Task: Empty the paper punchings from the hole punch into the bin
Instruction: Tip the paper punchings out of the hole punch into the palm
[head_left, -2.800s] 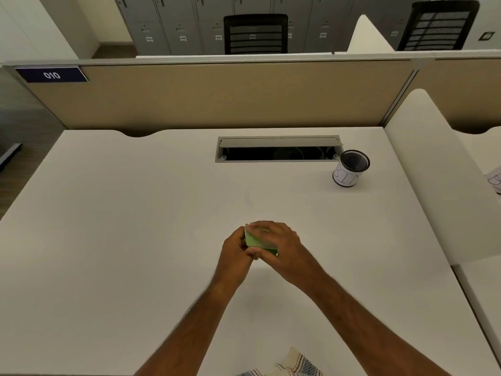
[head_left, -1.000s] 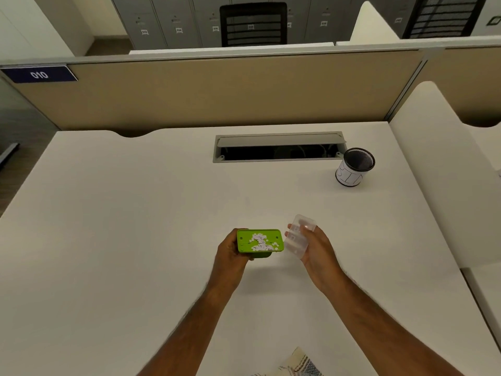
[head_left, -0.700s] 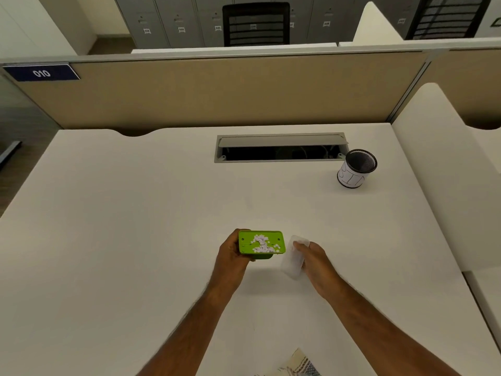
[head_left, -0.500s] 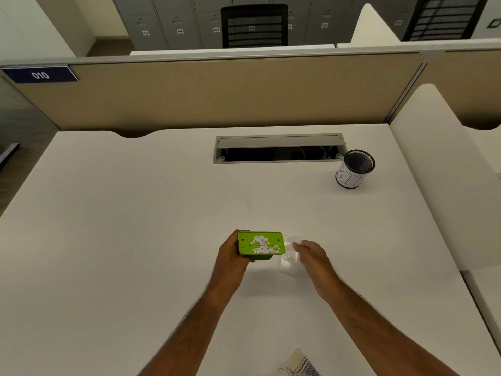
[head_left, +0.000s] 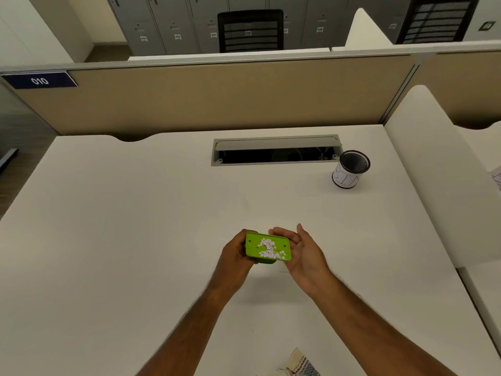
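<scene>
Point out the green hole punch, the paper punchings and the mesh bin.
green hole punch (head_left: 252,249), head view, bare green left end of its upturned underside.
paper punchings (head_left: 268,248), head view, middle of the white pile.
mesh bin (head_left: 344,178), head view, white label on its side wall.

1. From the hands, bare bench (head_left: 141,240) lies open from 7 through 12 o'clock.
2. At 1 o'clock, the mesh bin (head_left: 349,169) stands well apart, beside the cable hatch (head_left: 275,150).
3. A white divider (head_left: 433,172) walls off 3 o'clock.

Bright green hole punch (head_left: 267,249) flecked with white paper punchings (head_left: 269,248); black mesh bin (head_left: 350,169), white label
</scene>
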Available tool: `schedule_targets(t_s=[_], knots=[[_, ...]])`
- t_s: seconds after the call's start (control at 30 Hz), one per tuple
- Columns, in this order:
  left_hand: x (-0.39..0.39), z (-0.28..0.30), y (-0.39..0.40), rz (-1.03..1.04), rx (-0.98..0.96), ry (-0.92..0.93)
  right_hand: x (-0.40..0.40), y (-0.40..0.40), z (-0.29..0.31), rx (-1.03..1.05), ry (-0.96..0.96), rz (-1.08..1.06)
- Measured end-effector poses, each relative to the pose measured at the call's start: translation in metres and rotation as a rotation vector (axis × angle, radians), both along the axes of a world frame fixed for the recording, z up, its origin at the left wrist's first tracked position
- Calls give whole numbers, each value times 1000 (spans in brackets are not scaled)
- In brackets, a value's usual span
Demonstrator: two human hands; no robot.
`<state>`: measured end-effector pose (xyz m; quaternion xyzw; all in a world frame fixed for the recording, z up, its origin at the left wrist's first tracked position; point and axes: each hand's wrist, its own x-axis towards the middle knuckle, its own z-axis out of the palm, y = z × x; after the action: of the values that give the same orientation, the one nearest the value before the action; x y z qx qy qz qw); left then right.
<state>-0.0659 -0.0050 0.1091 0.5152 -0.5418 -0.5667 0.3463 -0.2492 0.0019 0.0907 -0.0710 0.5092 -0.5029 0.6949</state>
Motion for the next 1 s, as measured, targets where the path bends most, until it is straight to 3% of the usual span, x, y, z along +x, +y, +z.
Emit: schedule_targets(t_s=[0.17,1.0], knots=[[0,1,-1,-47,-26,-78,14,-3,8,-37,-134,10],[-12,55,-8,-279,-404,-583,41,0,-5,70,-326,-170]])
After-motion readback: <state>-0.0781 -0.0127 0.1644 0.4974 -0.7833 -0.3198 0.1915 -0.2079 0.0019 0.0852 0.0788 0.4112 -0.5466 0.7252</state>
